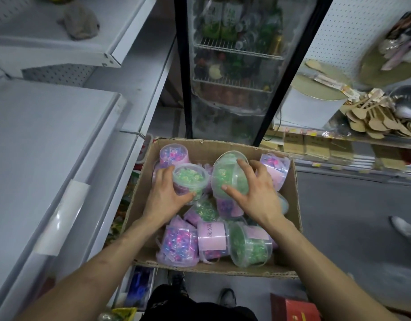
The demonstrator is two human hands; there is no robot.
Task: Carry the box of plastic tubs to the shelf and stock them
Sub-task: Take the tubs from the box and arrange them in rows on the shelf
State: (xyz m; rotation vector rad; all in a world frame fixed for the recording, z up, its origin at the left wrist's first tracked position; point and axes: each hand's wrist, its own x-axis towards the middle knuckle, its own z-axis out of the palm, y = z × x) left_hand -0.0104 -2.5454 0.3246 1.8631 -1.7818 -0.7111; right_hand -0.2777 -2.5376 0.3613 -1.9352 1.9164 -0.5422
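Note:
An open cardboard box (292, 218) sits low in front of me, holding several clear plastic tubs with pink or green contents. My left hand (164, 193) grips an upright green tub (190, 180) near the box's left side. My right hand (257, 193) grips a larger green tub (227, 174) tilted on its side, thumb on its wall and fingers over its rim. Pink tubs (176, 246) and another green tub (248, 246) lie at the box's near end. A bare white shelf (37, 147) runs along the left.
A second white shelf (61, 42) above holds a grey cloth. A glass-door fridge (234, 66) stands behind the box. Wooden spoons and goods (373, 119) fill the shelves at right. Someone's shoe (403, 228) is on the grey floor at right. A red box (295, 309) lies near my feet.

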